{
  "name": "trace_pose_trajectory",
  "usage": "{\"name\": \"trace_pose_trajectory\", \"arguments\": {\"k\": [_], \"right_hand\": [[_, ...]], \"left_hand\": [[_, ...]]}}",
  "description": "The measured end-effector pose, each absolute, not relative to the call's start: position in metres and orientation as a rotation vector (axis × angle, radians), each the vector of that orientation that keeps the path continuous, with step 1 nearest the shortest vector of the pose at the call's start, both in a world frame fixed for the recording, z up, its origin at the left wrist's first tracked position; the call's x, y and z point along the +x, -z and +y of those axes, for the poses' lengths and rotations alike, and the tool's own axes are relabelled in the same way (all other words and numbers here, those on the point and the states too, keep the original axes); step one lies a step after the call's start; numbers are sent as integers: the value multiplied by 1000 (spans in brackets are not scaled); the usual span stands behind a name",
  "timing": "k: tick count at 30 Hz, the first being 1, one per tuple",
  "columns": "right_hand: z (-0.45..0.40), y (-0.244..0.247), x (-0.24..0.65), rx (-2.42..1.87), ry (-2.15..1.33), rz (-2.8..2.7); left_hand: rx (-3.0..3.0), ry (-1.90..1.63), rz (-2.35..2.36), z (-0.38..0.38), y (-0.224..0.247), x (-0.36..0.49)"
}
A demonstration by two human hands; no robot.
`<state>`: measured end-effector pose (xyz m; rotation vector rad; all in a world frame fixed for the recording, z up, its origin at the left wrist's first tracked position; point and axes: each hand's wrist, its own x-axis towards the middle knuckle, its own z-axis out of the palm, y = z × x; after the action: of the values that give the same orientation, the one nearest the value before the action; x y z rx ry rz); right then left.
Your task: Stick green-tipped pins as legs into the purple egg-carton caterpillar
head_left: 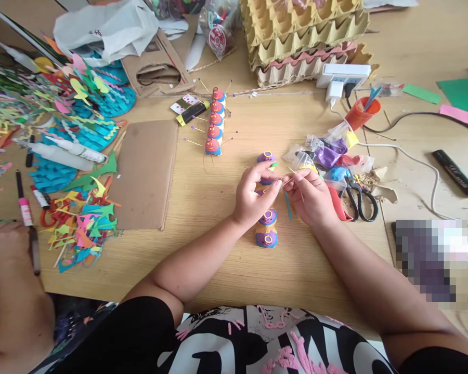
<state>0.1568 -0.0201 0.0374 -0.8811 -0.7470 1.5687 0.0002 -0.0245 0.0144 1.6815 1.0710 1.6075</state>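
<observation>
Above a row of purple-and-blue clay-covered egg-carton cups (267, 239) with small yellow rings, my two hands meet at the fingertips. My right hand (310, 197) is closed in a pinch on a thin pale stick, like a toothpick (292, 170). Thumb and index finger of my left hand (253, 195) come together at the right fingertips; what they grip, if anything, is too small to make out. Part of the row is hidden under my left hand. A slim blue tool (287, 206) lies between my hands, just right of the cups.
Farther back stands a red-and-blue cup row (214, 122) with purple-tipped sticks. Scissors (359, 200), bagged clay (331, 150) and an orange cup (362, 112) lie right. Cardboard (146, 174) and paper scraps (86, 226) are left, near another person's arm (15, 291). Egg trays (304, 39) are behind.
</observation>
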Motion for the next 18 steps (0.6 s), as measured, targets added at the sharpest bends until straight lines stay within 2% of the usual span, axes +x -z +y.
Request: {"name": "trace_pose_trajectory", "arguments": {"k": [10, 18], "right_hand": [[-22, -27, 159, -926, -1546, -988], [-25, -29, 161, -1042, -1301, -1216]], "left_hand": [[1521, -1662, 983, -18, -8, 2], [1601, -1727, 1008, -18, -11, 2]]}}
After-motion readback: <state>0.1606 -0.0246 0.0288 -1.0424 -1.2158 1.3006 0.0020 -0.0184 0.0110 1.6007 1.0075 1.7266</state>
